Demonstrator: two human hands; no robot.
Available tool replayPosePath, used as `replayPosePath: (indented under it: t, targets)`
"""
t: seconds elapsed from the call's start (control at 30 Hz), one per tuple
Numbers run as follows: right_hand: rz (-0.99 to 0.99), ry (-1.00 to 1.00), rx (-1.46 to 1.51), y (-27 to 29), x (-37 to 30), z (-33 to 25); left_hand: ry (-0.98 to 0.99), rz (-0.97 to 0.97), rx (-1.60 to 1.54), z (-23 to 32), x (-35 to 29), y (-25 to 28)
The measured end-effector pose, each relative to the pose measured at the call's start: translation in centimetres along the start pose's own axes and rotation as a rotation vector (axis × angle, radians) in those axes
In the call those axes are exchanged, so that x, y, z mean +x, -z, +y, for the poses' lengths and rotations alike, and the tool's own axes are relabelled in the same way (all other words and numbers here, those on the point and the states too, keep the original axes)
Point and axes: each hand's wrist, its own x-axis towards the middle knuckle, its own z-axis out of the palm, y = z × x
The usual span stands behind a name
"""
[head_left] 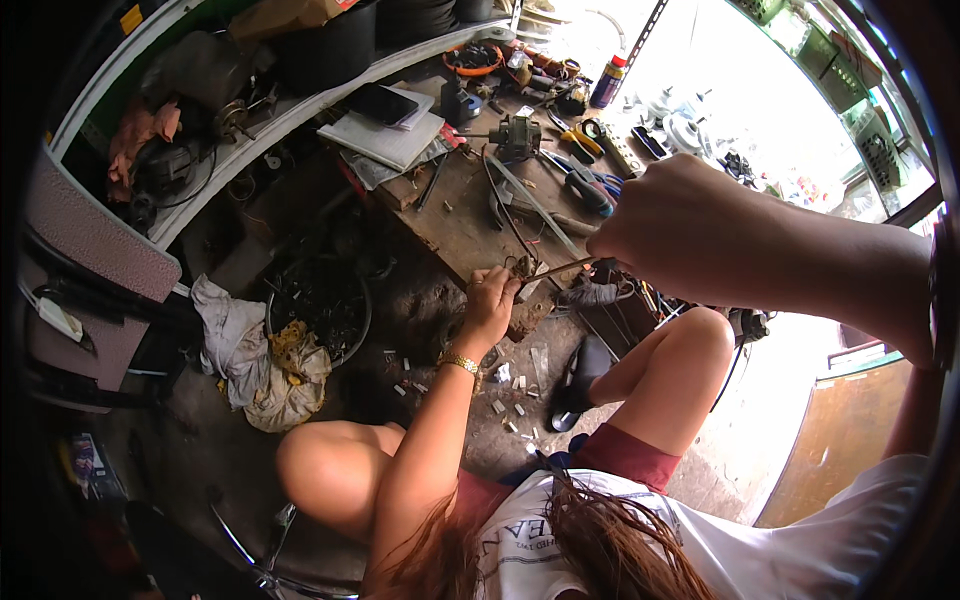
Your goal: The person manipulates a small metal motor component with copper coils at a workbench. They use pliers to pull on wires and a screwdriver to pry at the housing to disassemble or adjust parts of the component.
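At the front edge of the wooden workbench, my left hand is closed, its fingertips pinching a small dark part with wires. My right hand makes a fist around the end of a thin, rod-like tool; its handle is hidden in the palm, so I cannot tell the exact kind. The tool's far end meets the small part at my left fingertips. A rusty brown block sits just below the part. Behind my hands lie pliers with dark handles and a long metal strip.
A small motor, yellow-handled pliers, a spray can and an orange bowl crowd the bench's back. A phone rests on papers at left. A bucket of scraps and rags are on the floor.
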Motion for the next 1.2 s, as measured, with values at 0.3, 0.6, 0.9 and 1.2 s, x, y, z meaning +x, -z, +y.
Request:
replayPosePath:
  t: [0.3, 0.6, 0.9, 1.2]
  targets:
    - [0.098, -0.162, -0.153, -4.4, -2.0, -3.1, 0.110, 0.016, -0.101, -0.2, 0.3, -0.1]
    - [-0.194, -0.064, 0.037, -1.0, 0.7, 0.5, -0.075, -0.139, 0.086, 0.7, 0.8, -0.8]
    - [-0.027, -0.109, -0.072, -1.5, -0.6, -2.2, 0.030, 0.004, -0.011, -0.1, 0.7, -0.3]
    - [-0.046, -0.297, 0.055, -6.9, -5.2, -5.8, 0.181, -0.002, -0.081, -0.3, 0.2, 0.0]
